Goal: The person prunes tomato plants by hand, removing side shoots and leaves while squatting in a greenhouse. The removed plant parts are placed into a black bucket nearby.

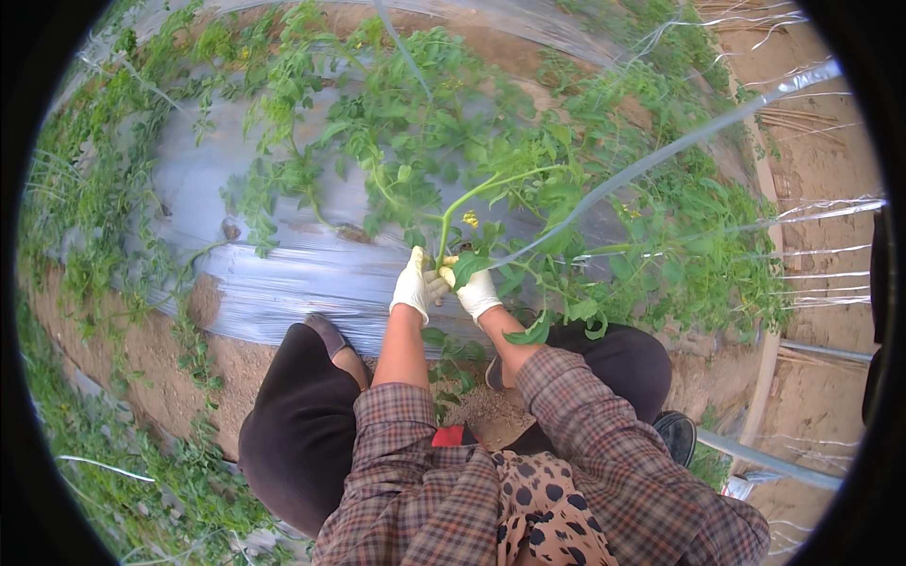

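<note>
Both of my hands wear pale latex-like gloves and meet at the lower stem of a tomato plant [446,230]. My left hand [416,284] is on the left side of the stem, thumb pointing up, its fingers partly hidden behind it. My right hand [476,289] has its fingertips at the stem's right side, partly covered by a leaf [468,267]. The stem rises from between the hands and forks into green branches. A small yellow flower cluster [470,218] hangs beside it. A pale plastic twine [609,185] runs from near my right hand to the upper right.
Silvery plastic mulch film [283,283] covers the bed, with tomato plants growing through holes. More plants stand in rows left and right. Bare soil [226,396] lies around my feet. Several twines reach to the right edge, and a metal pipe [771,458] lies at lower right.
</note>
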The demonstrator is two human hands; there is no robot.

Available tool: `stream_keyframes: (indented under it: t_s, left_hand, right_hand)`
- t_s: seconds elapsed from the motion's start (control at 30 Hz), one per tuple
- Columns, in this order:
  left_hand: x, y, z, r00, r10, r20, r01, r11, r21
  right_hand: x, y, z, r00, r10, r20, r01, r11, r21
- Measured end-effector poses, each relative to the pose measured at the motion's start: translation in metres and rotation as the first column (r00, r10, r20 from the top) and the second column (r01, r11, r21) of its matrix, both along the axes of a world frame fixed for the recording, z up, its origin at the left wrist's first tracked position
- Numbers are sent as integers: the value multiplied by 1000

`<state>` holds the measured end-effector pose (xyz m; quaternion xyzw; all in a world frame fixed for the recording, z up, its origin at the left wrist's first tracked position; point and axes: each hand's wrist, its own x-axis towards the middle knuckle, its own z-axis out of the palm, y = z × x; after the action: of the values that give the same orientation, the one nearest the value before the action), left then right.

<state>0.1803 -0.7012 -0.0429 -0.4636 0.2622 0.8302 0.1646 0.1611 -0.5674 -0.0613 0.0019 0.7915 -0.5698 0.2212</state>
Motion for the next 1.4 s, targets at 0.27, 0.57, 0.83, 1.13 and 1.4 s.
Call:
stream_keyframes:
  t_s: [0.27,0.57,0.83,1.13,1.4]
  left_hand:
    - [13,-8,-31,1000,-21,-3,21,999,-49]
    - [17,-1,-15,896,302,-325,-257,951,175]
    - [25,5,-21,799,-111,-591,194,978,79]
    - [23,-8,-12,789,-333,-516,397,918,14]
    - [17,-6,9,579,-627,-521,592,763,-259]
  right_hand:
    - [5,-16,28,981,99,165,-113,991,76]
    - [-19,-2,-2,980,-195,-34,198,948,248]
    - [-32,-18,52,794,-281,539,305,951,46]
    - [-46,-12,37,795,40,605,171,942,-288]
    - [-48,-5,35,766,288,575,-386,921,52]
